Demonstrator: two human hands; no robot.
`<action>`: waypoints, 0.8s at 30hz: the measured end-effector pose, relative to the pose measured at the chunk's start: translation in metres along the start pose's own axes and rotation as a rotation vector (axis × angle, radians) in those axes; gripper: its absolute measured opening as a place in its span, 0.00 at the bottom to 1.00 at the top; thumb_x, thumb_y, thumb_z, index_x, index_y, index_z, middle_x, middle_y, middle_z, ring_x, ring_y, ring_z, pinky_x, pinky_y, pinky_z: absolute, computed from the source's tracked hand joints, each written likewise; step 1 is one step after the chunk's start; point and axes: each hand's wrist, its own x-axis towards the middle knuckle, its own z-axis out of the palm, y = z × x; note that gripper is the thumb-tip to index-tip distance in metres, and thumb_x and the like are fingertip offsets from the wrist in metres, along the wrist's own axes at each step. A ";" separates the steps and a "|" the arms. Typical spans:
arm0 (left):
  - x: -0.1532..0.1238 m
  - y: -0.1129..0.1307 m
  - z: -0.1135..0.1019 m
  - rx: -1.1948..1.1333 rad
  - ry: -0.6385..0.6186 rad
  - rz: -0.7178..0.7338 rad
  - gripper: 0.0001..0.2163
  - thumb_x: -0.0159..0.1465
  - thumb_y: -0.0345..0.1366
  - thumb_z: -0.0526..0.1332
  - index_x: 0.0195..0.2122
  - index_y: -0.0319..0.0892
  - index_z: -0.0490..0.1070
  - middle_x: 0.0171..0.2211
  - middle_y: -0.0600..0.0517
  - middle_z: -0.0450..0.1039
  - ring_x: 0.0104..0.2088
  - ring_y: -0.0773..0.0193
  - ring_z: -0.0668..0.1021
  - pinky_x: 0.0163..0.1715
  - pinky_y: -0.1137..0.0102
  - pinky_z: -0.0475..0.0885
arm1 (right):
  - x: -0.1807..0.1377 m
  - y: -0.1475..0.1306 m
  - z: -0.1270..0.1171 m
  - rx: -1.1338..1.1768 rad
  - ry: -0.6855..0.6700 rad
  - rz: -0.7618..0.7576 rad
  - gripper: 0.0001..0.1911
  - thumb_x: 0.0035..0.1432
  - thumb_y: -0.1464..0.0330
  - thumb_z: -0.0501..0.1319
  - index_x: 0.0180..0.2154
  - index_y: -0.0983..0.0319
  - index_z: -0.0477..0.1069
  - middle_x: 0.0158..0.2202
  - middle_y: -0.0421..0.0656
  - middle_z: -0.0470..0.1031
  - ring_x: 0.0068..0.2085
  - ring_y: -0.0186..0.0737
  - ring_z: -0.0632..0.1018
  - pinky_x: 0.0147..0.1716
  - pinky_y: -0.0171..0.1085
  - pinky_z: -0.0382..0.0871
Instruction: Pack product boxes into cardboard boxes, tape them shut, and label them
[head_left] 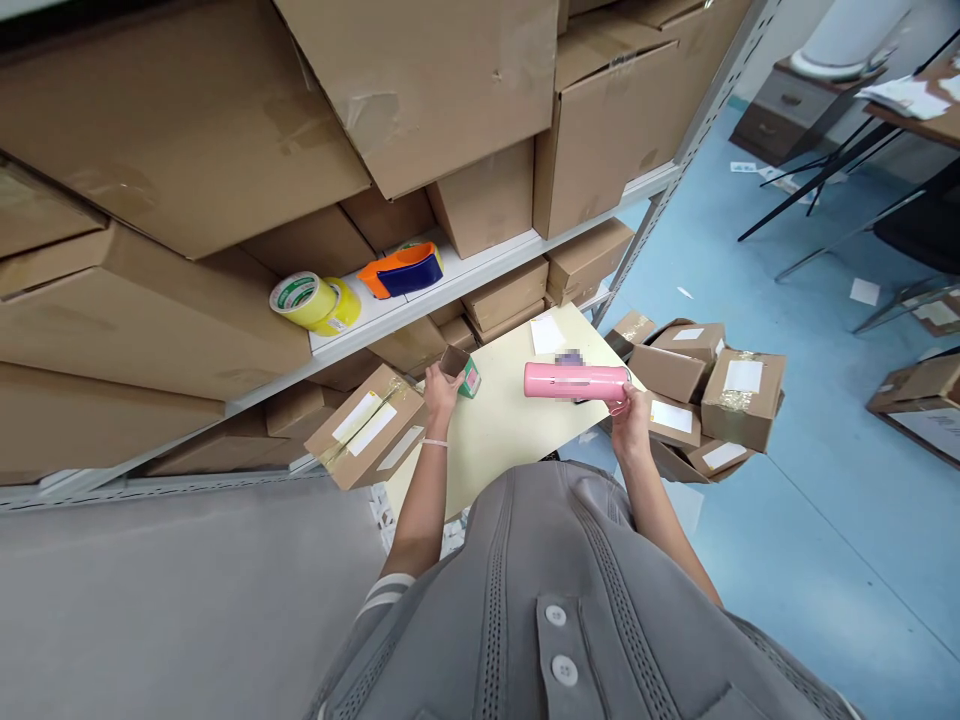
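My right hand [632, 420] is closed round one end of a pink bottle [574, 381], which lies sideways above the pale yellow tabletop [495, 440]. At the left of the tabletop, my left hand [442, 388] grips a small green and brown box [469, 378]; its upper end looks open. Beside that hand is a taped brown carton [367, 425] with white labels. Behind the bottle sits a blurred purple patch on the table, too unclear to name. A white sheet of paper [547, 334] lies at the table's far edge.
A shelf rack [480, 275] packed with cardboard boxes [450, 90] rises in front. On it are rolls of yellow tape [304, 298] and an orange and blue tape dispenser [403, 271]. Labelled parcels [742, 395] are heaped at right. A desk and chair [922, 225] stand farther off.
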 end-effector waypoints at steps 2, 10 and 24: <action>-0.001 0.002 -0.002 0.011 -0.003 0.001 0.31 0.61 0.46 0.67 0.61 0.35 0.63 0.58 0.33 0.67 0.60 0.42 0.71 0.57 0.53 0.68 | -0.002 -0.001 -0.001 0.061 0.076 0.043 0.16 0.47 0.54 0.64 0.27 0.60 0.67 0.23 0.34 0.66 0.26 0.31 0.69 0.25 0.31 0.65; -0.041 0.040 -0.067 -0.168 0.163 0.242 0.29 0.67 0.50 0.58 0.66 0.43 0.58 0.61 0.37 0.65 0.64 0.47 0.67 0.61 0.52 0.64 | 0.000 -0.028 0.015 -0.128 -0.040 -0.044 0.23 0.46 0.53 0.64 0.39 0.63 0.75 0.31 0.39 0.73 0.28 0.33 0.67 0.24 0.32 0.58; -0.109 0.081 -0.135 -0.378 0.216 0.479 0.38 0.61 0.47 0.67 0.69 0.50 0.53 0.60 0.41 0.63 0.62 0.48 0.69 0.63 0.49 0.61 | -0.005 -0.152 0.175 -0.133 -0.694 -0.466 0.19 0.48 0.55 0.66 0.39 0.60 0.73 0.35 0.41 0.75 0.36 0.39 0.72 0.36 0.37 0.66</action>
